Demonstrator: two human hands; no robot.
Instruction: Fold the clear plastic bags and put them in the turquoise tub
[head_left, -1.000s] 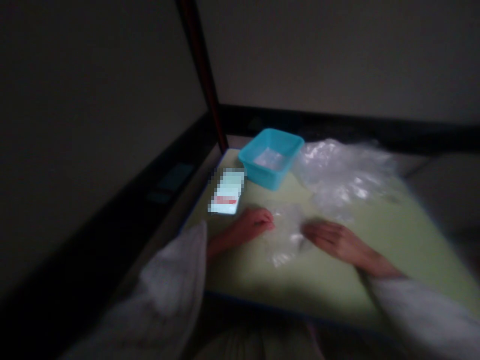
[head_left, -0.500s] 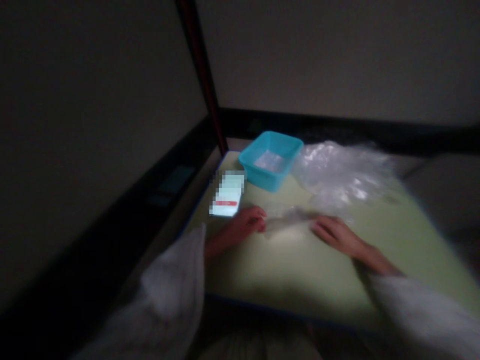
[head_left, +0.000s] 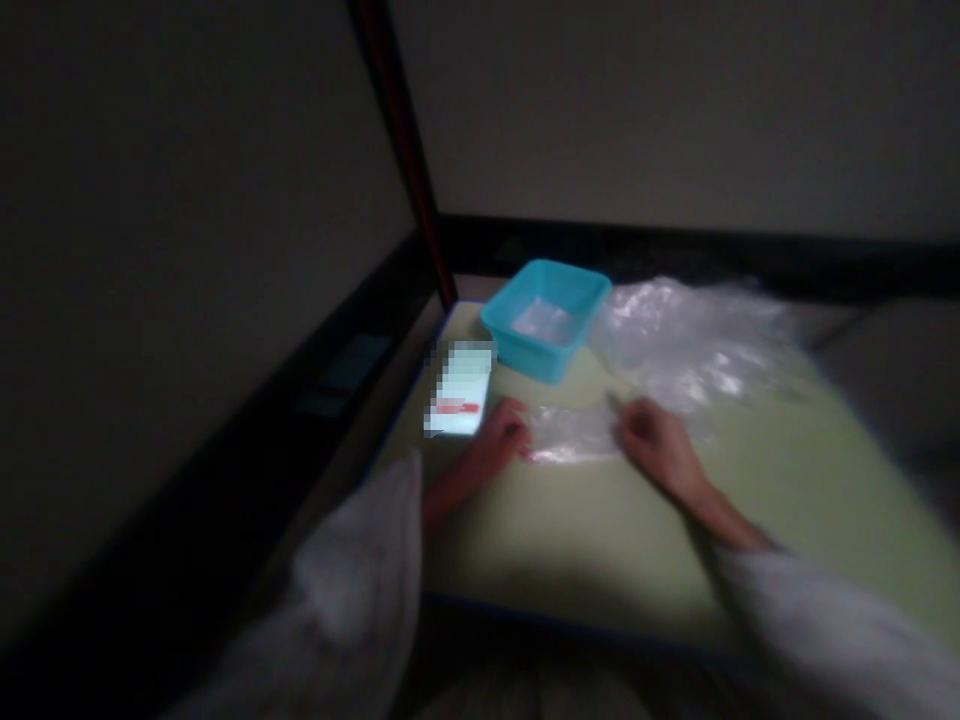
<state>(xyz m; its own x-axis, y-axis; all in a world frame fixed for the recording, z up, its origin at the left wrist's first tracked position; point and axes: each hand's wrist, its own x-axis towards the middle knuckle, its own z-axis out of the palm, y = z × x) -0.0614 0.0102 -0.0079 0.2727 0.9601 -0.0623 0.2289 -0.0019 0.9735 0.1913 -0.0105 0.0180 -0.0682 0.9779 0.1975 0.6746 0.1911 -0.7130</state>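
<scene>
- The left hand (head_left: 501,436) has its grip pinched together on the left end of a small clear bag (head_left: 574,437), fingertips curled onto the thin film.
- The right hand (head_left: 651,440) is curled in a loose fist against the bag's right end; blur hides whether its grip truly pinches the film.
- The bag lies flat and crinkled between the two hands, on the pale green, matte surface (head_left: 600,540).
- Just beyond the right hand sits a glossy, rumpled heap of clear plastic (head_left: 694,340).
- Beyond the bag stands a rectangular teal plastic tub (head_left: 545,315).
- Just past the left hand lies a flat pale card (head_left: 459,388).
</scene>
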